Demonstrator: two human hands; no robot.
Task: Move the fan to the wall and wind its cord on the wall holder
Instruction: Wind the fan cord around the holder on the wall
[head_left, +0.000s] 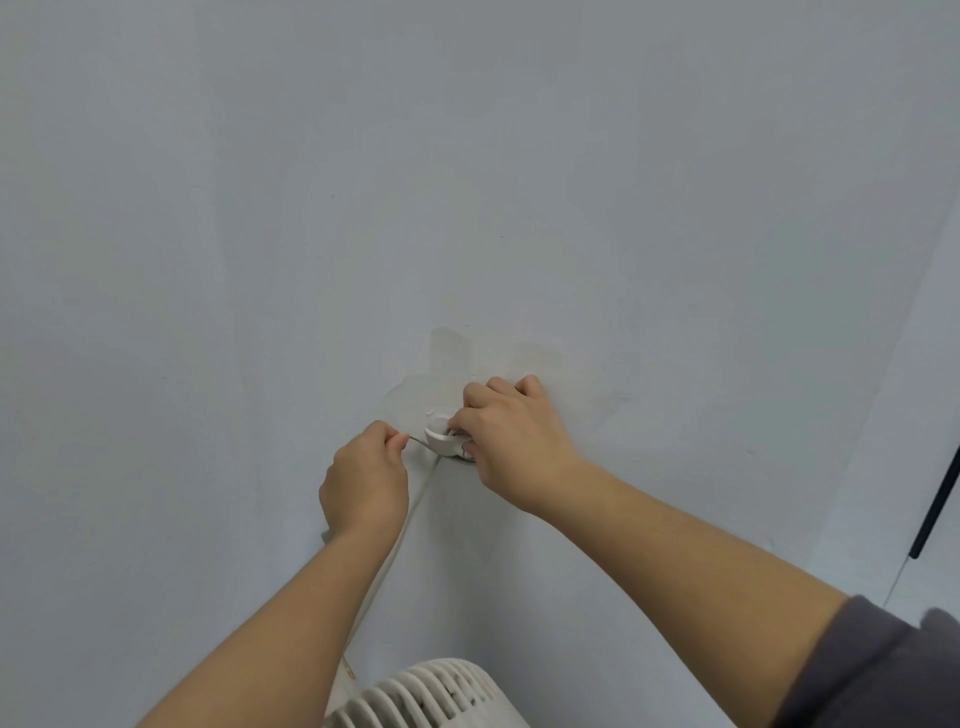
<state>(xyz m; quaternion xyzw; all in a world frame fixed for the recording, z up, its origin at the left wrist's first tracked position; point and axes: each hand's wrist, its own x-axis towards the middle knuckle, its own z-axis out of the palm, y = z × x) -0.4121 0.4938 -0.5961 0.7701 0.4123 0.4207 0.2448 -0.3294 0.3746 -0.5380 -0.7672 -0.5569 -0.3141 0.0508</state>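
Left hand (366, 478): thumb and forefinger pinch the cord (420, 442) just left of the wall holder (441, 438); the other fingers are curled in. Right hand (511, 436): fingers curled round the holder's right side, covering part of it. The holder is white and fixed to the wall (467, 182). The cord runs straight down from the holder, past the left wrist, toward the fan (415, 696). The fan stands against the wall, at the bottom edge of the view.
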